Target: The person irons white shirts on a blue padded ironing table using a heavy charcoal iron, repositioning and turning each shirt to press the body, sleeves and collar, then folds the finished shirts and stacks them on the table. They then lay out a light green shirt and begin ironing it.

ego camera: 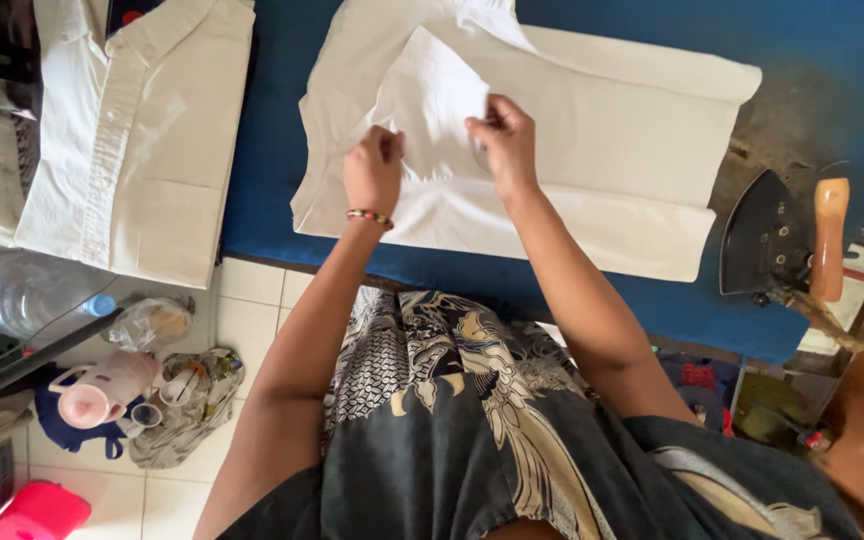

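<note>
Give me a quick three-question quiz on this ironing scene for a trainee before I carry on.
1. True or false: both hands are on the white garment spread on the blue ironing surface.
2. Where does the iron stand? A) on the garment B) on the blue surface, to the right of the garment C) on the tiled floor
3. Which wrist wears the beaded bracelet?

Key
1. True: the left hand and the right hand both pinch a folded part of the cloth.
2. B
3. The left.
</note>
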Motion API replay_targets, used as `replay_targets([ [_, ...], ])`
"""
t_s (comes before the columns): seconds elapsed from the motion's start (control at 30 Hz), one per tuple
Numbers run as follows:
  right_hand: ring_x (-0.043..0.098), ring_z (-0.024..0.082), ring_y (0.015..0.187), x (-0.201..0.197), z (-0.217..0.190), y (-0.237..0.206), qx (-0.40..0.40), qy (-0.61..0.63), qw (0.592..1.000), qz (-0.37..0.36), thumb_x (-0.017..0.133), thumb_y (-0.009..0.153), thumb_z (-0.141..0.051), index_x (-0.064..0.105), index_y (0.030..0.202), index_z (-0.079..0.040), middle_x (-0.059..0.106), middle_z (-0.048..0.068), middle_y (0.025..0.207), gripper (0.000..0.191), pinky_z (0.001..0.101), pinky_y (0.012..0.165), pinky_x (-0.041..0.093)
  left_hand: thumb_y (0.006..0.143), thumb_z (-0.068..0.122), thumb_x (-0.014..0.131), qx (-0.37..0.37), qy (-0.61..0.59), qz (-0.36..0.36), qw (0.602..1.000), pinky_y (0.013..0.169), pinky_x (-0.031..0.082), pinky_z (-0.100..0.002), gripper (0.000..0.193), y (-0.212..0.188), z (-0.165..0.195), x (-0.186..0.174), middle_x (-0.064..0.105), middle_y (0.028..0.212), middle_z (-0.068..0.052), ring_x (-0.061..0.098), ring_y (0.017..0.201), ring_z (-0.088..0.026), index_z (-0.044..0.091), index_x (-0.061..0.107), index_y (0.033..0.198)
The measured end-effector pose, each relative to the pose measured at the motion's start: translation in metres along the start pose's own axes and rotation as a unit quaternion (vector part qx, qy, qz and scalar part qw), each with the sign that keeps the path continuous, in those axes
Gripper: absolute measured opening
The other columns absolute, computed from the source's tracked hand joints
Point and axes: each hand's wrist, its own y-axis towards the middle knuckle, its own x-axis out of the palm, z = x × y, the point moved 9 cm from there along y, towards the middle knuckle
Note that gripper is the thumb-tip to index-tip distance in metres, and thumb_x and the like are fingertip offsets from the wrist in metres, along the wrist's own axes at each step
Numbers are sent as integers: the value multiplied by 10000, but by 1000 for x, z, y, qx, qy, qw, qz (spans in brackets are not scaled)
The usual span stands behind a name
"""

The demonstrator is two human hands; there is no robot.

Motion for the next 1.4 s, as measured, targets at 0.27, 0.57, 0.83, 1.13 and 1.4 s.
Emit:
replay_targets([
  [0.27, 721, 88, 782, -2, 45, -116, -82, -203, 963, -156, 734, 958, -169, 777, 1067, -43, 774, 41, 943, 172, 232, 694, 580, 929, 287, 823, -123, -295, -72, 945, 751, 545, -244, 426, 39, -89, 10, 747, 939, -47, 704, 844, -96, 14, 593, 1162],
  [0.57, 506, 96, 463, -13, 119, -98, 251, 153, 954, 62, 726, 905, -318, 746, 970, 19, 679, 77, 701, 344, 268, 399, 358, 862, -18, 732, 81, -1, 79, 994, 686, 540, -376, 325, 18, -35, -29, 704, 903, -76, 683, 821, -255, 105, 568, 1114],
  [0.83, 456, 85, 435, -1, 110, -89, 244, 111, 963, 16, 805, 882, -269, 679, 824, -3, 671, 73, 674, 300, 264, 381, 326, 828, 46, 799, 16, -22, 91, 995, 654, 530, -388, 355, 18, -50, -18, 686, 768, -43, 675, 734, -250, 80, 584, 1108],
  [1.13, 436, 91, 383, -4, 112, -94, 256, 107, 958, 67, 764, 917, -311, 641, 741, -32, 647, 78, 624, 352, 263, 344, 298, 877, 57, 773, 65, 7, 88, 994, 620, 521, -400, 298, 30, -35, -16, 698, 759, -58, 693, 720, -281, 78, 582, 1105],
  [1.4, 428, 94, 384, 11, 117, -95, 227, 82, 970, 25, 794, 911, -322, 610, 699, -33, 581, 74, 573, 403, 275, 345, 274, 919, 48, 736, 126, -116, -9, 985, 685, 532, -385, 373, 38, -31, -5, 655, 845, -76, 657, 758, -263, 119, 546, 1232],
])
